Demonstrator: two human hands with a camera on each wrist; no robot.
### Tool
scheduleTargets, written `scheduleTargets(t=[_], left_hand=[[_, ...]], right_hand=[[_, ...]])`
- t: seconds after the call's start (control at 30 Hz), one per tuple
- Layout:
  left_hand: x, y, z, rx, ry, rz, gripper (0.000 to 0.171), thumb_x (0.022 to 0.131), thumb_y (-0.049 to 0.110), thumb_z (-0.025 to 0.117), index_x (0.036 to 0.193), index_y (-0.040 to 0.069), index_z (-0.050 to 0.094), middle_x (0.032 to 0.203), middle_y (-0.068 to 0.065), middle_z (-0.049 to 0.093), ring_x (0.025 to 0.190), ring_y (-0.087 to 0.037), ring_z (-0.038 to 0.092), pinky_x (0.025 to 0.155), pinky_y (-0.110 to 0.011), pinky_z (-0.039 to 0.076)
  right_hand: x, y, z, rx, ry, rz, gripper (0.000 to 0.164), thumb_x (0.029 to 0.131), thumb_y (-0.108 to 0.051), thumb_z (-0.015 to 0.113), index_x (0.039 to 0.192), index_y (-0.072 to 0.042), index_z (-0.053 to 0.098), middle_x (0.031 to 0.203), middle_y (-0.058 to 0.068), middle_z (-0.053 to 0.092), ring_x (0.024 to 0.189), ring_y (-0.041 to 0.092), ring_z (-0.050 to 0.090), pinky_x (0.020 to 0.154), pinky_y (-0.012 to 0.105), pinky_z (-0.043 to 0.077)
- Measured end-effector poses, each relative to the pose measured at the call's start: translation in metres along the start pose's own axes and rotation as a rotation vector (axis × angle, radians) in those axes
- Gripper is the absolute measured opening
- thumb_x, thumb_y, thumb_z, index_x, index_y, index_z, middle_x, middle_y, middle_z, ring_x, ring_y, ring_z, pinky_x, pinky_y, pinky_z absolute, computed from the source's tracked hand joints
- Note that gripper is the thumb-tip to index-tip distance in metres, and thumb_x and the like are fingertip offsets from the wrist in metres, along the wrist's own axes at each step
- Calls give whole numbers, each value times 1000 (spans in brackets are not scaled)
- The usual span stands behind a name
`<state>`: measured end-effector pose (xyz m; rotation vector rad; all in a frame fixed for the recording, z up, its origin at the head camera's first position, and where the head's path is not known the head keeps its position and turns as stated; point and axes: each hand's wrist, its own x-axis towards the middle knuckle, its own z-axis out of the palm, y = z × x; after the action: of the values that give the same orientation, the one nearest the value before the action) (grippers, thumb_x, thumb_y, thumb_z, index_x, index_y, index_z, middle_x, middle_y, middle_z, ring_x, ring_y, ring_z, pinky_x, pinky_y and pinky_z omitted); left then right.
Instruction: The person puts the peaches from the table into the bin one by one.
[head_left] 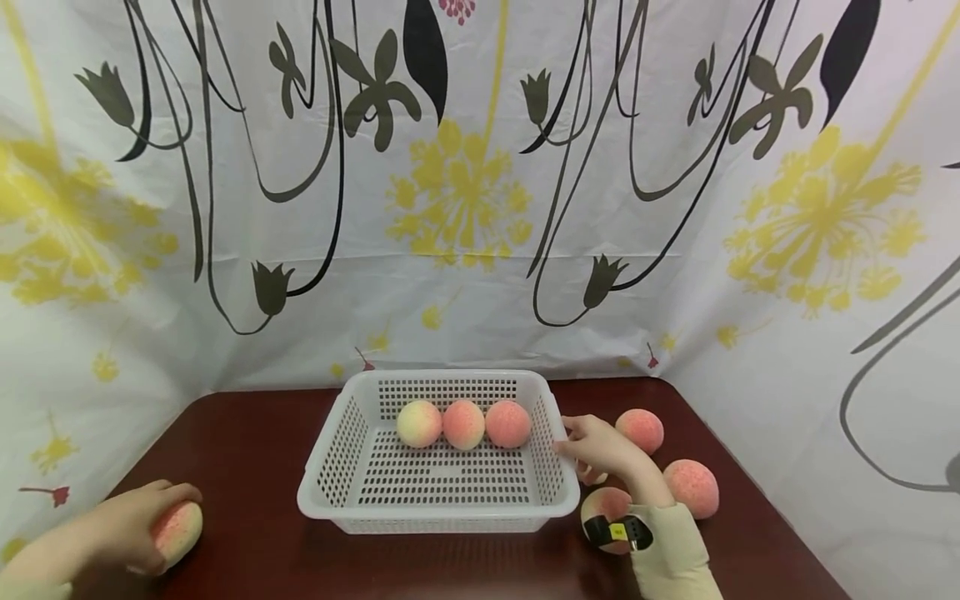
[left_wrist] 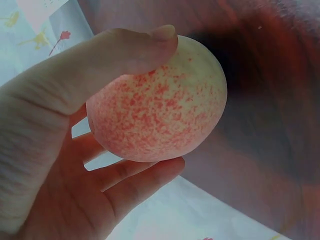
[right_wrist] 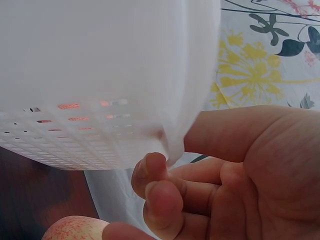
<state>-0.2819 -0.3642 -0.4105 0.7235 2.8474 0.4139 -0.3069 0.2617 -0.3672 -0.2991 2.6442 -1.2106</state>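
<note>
A white perforated plastic basket (head_left: 442, 525) stands mid-table with three peaches in a row inside: a yellowish one (head_left: 419, 424), a middle one (head_left: 463, 425) and a pinker one (head_left: 508, 424). At the basket's right side my right hand (head_left: 600, 446) pinches the rim, thumb on one side and curled fingers beneath, as the right wrist view shows. Over at the table's left edge, my left hand (head_left: 135, 521) grips another peach (left_wrist: 160, 110), its thumb across the top and fingers around the far side.
Right of the basket lie a far peach (head_left: 640, 430), a larger-looking peach (head_left: 691, 488) and a peach (head_left: 607, 504) partly hidden by the right wrist. The dark red table (head_left: 247, 442) is bordered by patterned white cloth (head_left: 465, 317) behind and at both sides.
</note>
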Motion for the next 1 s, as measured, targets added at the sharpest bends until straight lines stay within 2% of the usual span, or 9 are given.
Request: scheduleTargets(t=[0.23,0.33,0.43,0.57,0.63,0.73,0.9,1.0], left_hand=[[8,-5,-16,-43,8,6,69,53,8,76,117,1,55,106,-13,53,72,-14,41,54,-26,35],[14,-5,-22,-75,-15,1,71,56,8,76,122,-1,53,112,-21,53,75,-18,42,55,-27,35],[20,-3,-25,-88,-17,11,70,58,10,78,123,0,52,112,-20,54,77,-18,43,56,-27,35],[29,6,-31,-88,-8,2,67,57,12,80,118,5,54,105,-12,54,74,-17,43,56,-28,36],[32,12,-37,-87,-13,-14,66,57,12,80,118,7,55,103,-10,55,74,-18,43,57,-30,37],[36,22,-45,-66,14,-30,66,54,12,81,115,8,57,100,-10,54,73,-20,45,56,-30,39],[41,37,-57,-6,69,16,66,51,12,82,113,7,59,101,-9,51,74,-18,46,57,-28,40],[45,44,-64,13,80,30,67,50,14,82,113,8,59,100,-7,52,75,-17,46,57,-29,40]], right_hand=[[-1,1,2,35,2,1,41,92,-12,63,129,2,55,80,8,62,53,18,49,46,33,50],[-1,2,2,39,-1,-6,41,92,-12,63,129,2,55,79,8,62,52,17,48,45,33,49],[-1,2,2,40,-8,-17,41,92,-12,62,129,3,54,78,7,62,51,17,46,45,33,48],[-1,2,1,45,-15,-24,42,91,-10,61,130,4,53,77,7,62,51,17,47,44,32,48],[-2,1,1,45,-13,-28,42,91,-10,61,130,5,53,77,7,62,52,18,47,43,32,47],[-2,1,1,44,-8,-24,41,91,-10,62,128,4,54,77,7,61,53,19,48,44,32,48],[-2,1,2,56,-12,-18,40,91,-11,62,127,4,55,77,8,61,54,20,47,44,31,47],[-2,2,2,55,-8,-9,40,91,-10,62,128,3,55,77,8,60,53,19,47,44,30,46]])
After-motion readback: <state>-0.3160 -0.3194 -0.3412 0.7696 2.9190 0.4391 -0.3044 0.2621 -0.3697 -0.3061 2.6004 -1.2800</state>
